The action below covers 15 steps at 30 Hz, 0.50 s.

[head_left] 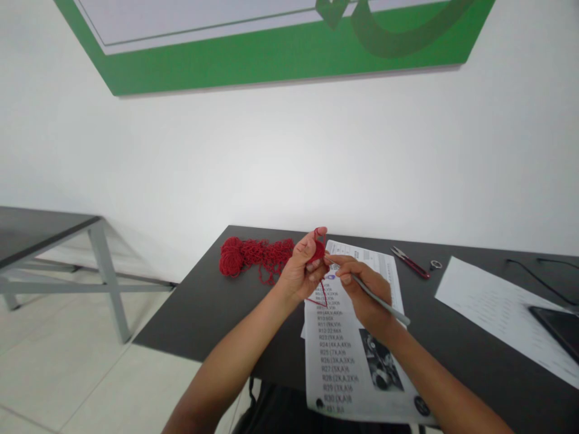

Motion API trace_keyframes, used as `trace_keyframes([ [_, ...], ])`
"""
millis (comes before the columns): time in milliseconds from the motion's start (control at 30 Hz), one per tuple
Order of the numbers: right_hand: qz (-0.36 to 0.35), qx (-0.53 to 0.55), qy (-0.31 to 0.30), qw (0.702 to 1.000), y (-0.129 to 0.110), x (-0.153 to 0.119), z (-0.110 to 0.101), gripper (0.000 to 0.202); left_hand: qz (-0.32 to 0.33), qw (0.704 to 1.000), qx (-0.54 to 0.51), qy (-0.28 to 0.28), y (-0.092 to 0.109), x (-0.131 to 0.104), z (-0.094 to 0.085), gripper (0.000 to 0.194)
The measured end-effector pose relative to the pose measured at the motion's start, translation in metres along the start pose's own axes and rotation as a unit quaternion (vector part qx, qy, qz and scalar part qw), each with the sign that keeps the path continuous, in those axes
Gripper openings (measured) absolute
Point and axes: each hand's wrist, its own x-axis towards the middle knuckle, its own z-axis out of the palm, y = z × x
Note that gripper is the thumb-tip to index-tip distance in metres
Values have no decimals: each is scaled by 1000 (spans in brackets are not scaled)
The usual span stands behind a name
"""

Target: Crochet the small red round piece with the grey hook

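The red piece (318,251) is held up above the table (203,313), over the upper left edge of the printed sheet (335,343). The left hand (302,265) pinches it between thumb and fingers, its index finger raised with yarn looped near the tip. The right hand (368,288) grips the hook (384,302) between thumb and fingers, its handle slanting back across the hand and its tip end at the piece. Whether the tip sits inside a loop is too small to tell.

A loose strand (324,295) hangs below the piece over the sheet; it could catch under a wrist or on the hook and tug the work. If the index finger dipped, the yarn might slip off and lose its tension, and a hook drawn back too far could drop a loop.

To the left lies the yarn pile (260,254), bunched and loosely looped; pulling from it carelessly could tighten a tangle. Right of the sheet are snips (414,263), points uncovered, near a small ring (435,264). Further right lie another paper (497,313) and a dark device (558,328).
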Motion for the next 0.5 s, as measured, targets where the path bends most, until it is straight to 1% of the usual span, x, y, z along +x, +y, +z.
trace_keyframes([
  [67, 42, 81, 20, 996, 1, 0, 2, 14, 0, 1000, -3, 3, -1, 0, -1, 47],
  [100, 60, 132, 32, 989, 2, 1, 4, 15, -1, 1000, -4, 4, -2, 1, -2, 48],
  [200, 100, 280, 55, 953, -1, 7, 9, 17, -5, 1000, -5, 6, -4, 0, -1, 48],
  [267, 129, 352, 58, 925, -3, 11, 11, 18, -2, 1000, 0, 11, -7, -1, -1, 49],
  [333, 165, 408, 57, 896, -4, 15, 10, 18, 10, 1000, 19, 16, -11, -2, -1, 52],
  [400, 197, 447, 60, 871, -2, 16, 8, 15, 32, 997, 60, 19, -14, -1, -1, 58],
  [433, 208, 455, 63, 863, 0, 16, 7, 13, 47, 995, 88, 21, -16, 0, -2, 62],
  [500, 213, 453, 72, 863, 6, 16, 6, 10, 95, 982, 159, 34, -18, 2, -3, 65],
])
